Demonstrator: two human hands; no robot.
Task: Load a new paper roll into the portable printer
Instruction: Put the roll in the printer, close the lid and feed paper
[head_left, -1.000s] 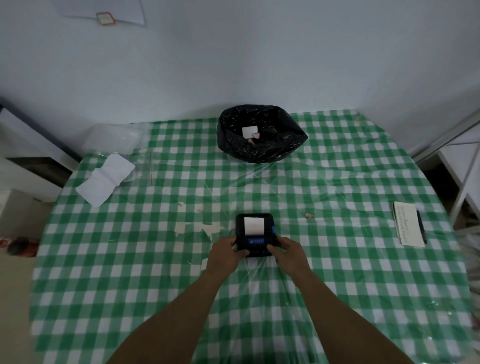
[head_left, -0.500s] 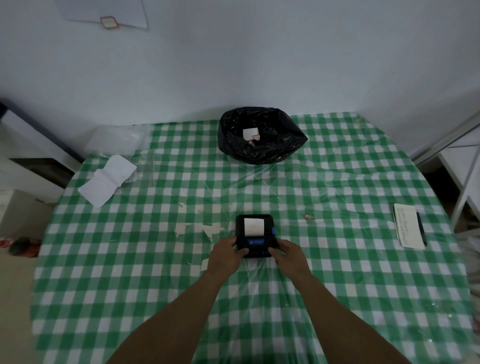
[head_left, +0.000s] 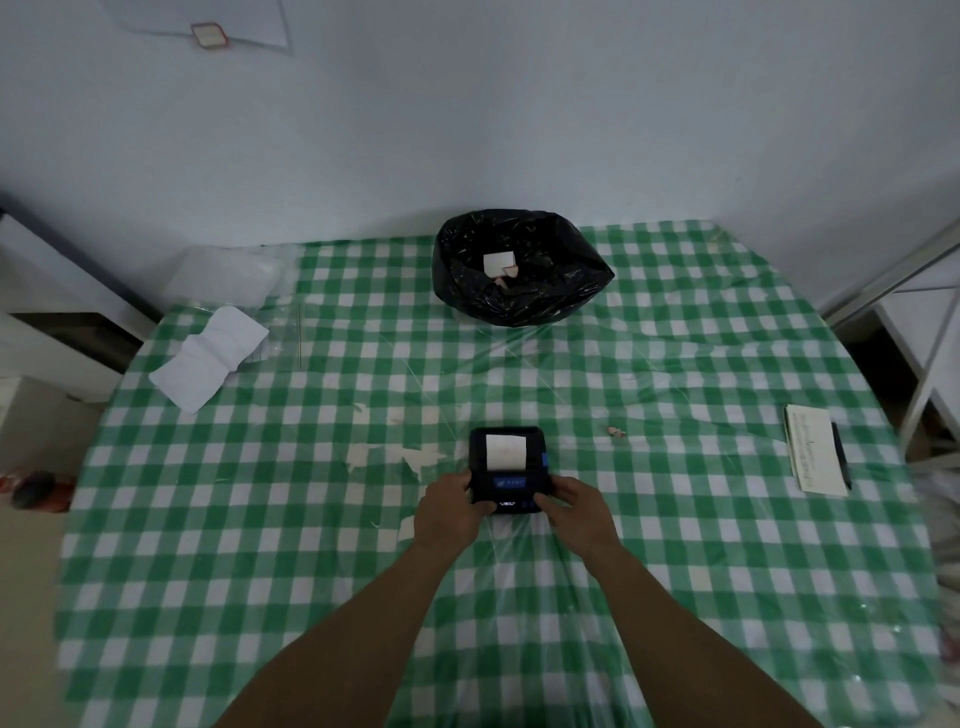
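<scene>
A small black portable printer (head_left: 507, 467) sits on the green checked tablecloth (head_left: 675, 545) near the middle of the table. White paper (head_left: 505, 450) shows on its top, and a blue lit panel lies below that. My left hand (head_left: 451, 512) grips the printer's near left corner. My right hand (head_left: 574, 512) grips its near right corner, with a finger on the front face. Both hands cover the printer's near edge.
A black bag-lined bin (head_left: 521, 267) with paper scraps stands at the far centre. Folded white paper (head_left: 208, 364) and a clear plastic bag (head_left: 228, 275) lie far left. A notepad with a pen (head_left: 818, 449) lies at the right. Torn scraps (head_left: 395, 457) lie left of the printer.
Nothing has visibly changed with the hands or the printer; only the camera view has shifted slightly.
</scene>
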